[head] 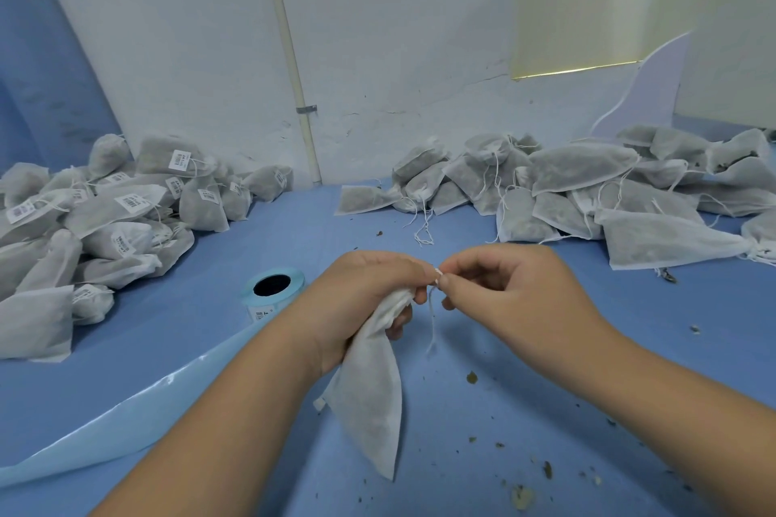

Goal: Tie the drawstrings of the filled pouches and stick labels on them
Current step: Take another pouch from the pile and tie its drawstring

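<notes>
- Left hand [361,298]: fingers curled round the gathered neck of a white, translucent non-woven fabric pouch [369,403]. The pouch hangs from the fist above the blue table surface [546,390], its filled body slanting down toward the wearer. Judged purpose: the grip keeps the mouth bunched while the cord is worked.
- Right hand [504,290]: thumb and forefinger pinch the thin white drawstring [432,323] right at the pouch mouth, close against the left fingertips. The other fingers are curled in. A loose end of the cord dangles below.
- Step in hand, as judged: tying the knot. No label shows on this pouch.
- A pale blue roll of labels [273,290] stands on the table just beyond the left hand, apparently kept near for the sticking step.
- A heap of grey filled pouches with white printed labels [126,214] lies at far left; these appear finished.
- A heap of grey filled pouches without visible labels [588,189] lies at far right, many cords trailing; these appear to await work.
- Scattered brown crumbs [520,497] lie near the right forearm. Risk noted: a slack mouth could shed more filling.
</notes>
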`<action>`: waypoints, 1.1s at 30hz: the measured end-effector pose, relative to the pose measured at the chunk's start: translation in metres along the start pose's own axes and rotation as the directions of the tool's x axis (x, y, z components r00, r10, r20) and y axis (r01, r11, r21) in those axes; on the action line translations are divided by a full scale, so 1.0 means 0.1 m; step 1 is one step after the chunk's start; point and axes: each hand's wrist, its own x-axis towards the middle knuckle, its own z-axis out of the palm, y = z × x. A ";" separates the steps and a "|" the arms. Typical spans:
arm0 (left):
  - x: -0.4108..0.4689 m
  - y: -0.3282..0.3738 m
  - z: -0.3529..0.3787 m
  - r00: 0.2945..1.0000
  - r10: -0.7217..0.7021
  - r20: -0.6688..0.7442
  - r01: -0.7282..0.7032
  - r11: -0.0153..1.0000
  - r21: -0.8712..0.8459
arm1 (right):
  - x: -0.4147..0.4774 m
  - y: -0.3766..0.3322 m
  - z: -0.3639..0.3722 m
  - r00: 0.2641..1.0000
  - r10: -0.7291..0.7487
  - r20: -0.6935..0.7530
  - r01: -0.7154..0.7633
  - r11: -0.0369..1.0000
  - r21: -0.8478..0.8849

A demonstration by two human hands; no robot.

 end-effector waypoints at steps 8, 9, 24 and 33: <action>0.00 0.01 -0.02 0.999 -0.011 -0.042 0.015 0.995 0.103 | 0.04 0.05 -0.07 0.999 0.044 -0.027 -0.047 0.994 -0.101; -0.01 0.02 -0.03 0.999 -0.012 -0.047 0.017 0.994 0.109 | 0.07 0.05 -0.10 0.997 0.081 -0.016 -0.081 0.997 -0.015; -0.03 0.04 0.00 0.999 0.039 0.011 -0.040 0.995 0.088 | 0.11 -0.06 -0.17 0.894 0.114 0.434 -0.439 0.427 0.791; 0.02 -0.02 0.00 0.988 0.126 -0.085 -0.106 0.972 0.212 | 0.13 -0.03 -0.23 0.890 0.162 0.426 -0.453 0.412 0.790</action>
